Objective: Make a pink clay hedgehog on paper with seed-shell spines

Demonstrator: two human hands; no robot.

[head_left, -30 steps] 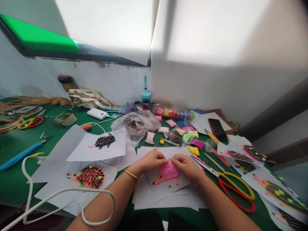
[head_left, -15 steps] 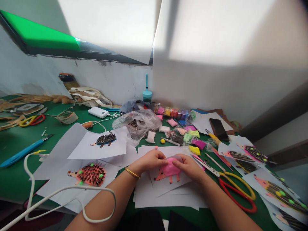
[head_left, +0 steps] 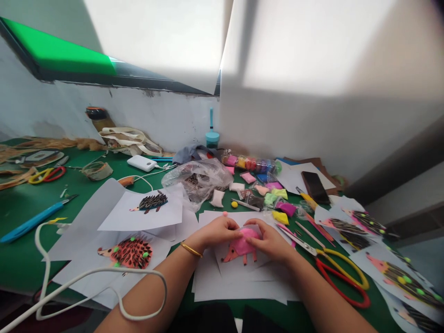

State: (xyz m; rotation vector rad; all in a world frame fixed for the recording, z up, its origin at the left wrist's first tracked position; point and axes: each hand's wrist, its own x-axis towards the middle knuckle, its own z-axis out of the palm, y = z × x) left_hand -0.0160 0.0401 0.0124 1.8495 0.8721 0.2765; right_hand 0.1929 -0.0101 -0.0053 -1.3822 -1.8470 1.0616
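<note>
A pink clay hedgehog (head_left: pixel 239 248) with a brown snout and small legs lies on a sheet of white paper (head_left: pixel 225 270) in front of me. My left hand (head_left: pixel 222 232) pinches at its upper left side, thumb on the pink clay. My right hand (head_left: pixel 268 239) has its thumb pressed on the clay's right side and its fingers curled over the top edge. The fingertips behind the upper edge are partly hidden. A small pink clay ball (head_left: pixel 225 214) sits just beyond my left hand.
Large scissors (head_left: pixel 338 273) lie right of my right arm. Bagged coloured clay (head_left: pixel 286 207) and a plastic bag of seeds (head_left: pixel 197 180) stand behind the paper. Seed-covered hedgehog pictures (head_left: pixel 130 252) lie at both sides. A white cable (head_left: pixel 86 275) loops over my left forearm.
My right thumb has shifted slightly left over the pink clay, and its fingers have moved a little along the top edge. My left hand stays nearly in place.
</note>
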